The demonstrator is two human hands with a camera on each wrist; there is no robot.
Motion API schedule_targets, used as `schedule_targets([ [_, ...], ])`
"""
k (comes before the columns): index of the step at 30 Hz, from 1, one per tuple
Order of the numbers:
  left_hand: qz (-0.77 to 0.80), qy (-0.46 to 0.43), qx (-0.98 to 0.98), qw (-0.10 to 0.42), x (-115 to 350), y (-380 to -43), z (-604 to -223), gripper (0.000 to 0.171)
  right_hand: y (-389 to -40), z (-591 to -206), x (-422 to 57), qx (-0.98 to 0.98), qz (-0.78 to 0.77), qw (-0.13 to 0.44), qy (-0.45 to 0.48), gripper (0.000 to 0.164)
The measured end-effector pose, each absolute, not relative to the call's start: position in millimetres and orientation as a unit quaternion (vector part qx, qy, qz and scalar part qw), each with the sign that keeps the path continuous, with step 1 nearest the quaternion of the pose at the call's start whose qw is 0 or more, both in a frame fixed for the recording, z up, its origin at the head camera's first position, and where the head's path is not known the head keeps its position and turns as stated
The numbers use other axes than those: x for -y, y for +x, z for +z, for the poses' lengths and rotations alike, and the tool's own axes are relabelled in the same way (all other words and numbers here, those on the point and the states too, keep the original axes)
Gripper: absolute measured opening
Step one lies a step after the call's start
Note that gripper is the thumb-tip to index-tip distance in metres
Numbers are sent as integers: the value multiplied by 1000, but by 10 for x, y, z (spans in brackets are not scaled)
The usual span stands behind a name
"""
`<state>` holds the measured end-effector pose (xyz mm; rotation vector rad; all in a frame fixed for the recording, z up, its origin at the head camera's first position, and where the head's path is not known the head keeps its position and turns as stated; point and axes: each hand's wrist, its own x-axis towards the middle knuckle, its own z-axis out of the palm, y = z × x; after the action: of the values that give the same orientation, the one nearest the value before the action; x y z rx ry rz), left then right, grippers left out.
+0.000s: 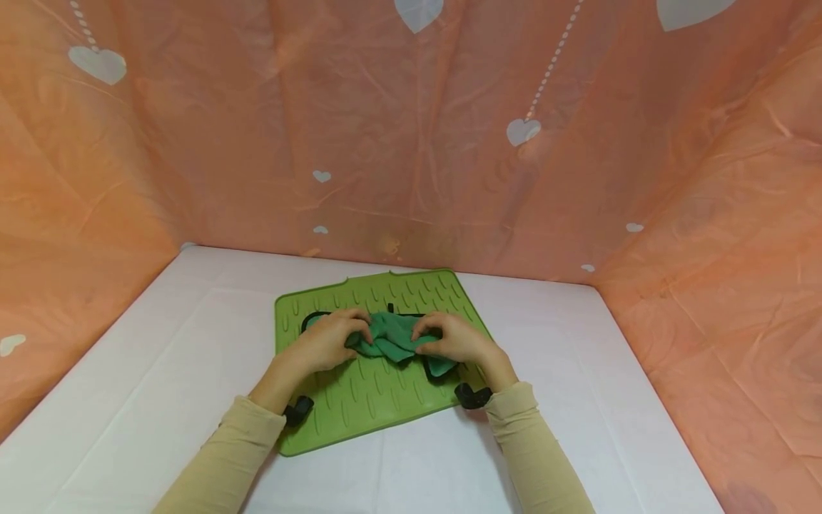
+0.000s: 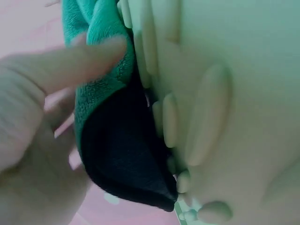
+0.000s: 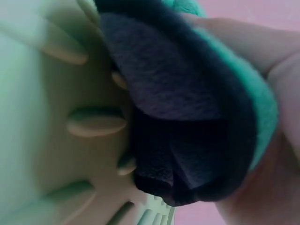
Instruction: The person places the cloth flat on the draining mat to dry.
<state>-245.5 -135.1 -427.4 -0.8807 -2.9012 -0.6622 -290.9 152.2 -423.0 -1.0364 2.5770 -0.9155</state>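
Observation:
A green cloth (image 1: 393, 335) with a dark edging and a dark grey underside lies bunched on a green ridged mat (image 1: 366, 407). My left hand (image 1: 326, 341) grips the cloth's left part. In the left wrist view its thumb (image 2: 93, 58) crosses the green face, and a dark corner hangs below. My right hand (image 1: 454, 338) holds the right part between thumb and fingers. The right wrist view shows the cloth (image 3: 164, 70) folded over on itself, grey side toward the camera, with the hand (image 3: 286, 93) wrapped round its green outer side.
The mat lies slightly turned on a white table (image 1: 578, 400). An orange curtain (image 1: 411, 143) with pale hearts encloses the back and both sides. A black wrist strap piece (image 1: 472, 396) sits at the right wrist, and another (image 1: 299, 411) at the left.

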Motion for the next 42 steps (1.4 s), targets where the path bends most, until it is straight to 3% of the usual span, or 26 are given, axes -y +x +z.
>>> schedule_targets([
  [5,-185,-241,949,80,1361,-2446,-4315,21,-2896,-4222,-1519,-873,-352,103,-321,17],
  [16,-314,-272,905,88,1526,-2481,-4121,6,-2892,-4107,-1529,-873,-411,-7,-263,24],
  [23,-406,-253,870,119,1611,-2497,-3985,7,-2933,-4112,-1566,-862,-437,-59,-252,23],
  [34,-281,-227,931,56,1551,-2533,-4187,16,-3009,-4278,-1599,-912,-304,-8,-276,29],
  [42,-311,-224,923,29,1572,-2509,-4107,23,-2972,-4134,-1674,-892,-362,-22,-270,30],
])
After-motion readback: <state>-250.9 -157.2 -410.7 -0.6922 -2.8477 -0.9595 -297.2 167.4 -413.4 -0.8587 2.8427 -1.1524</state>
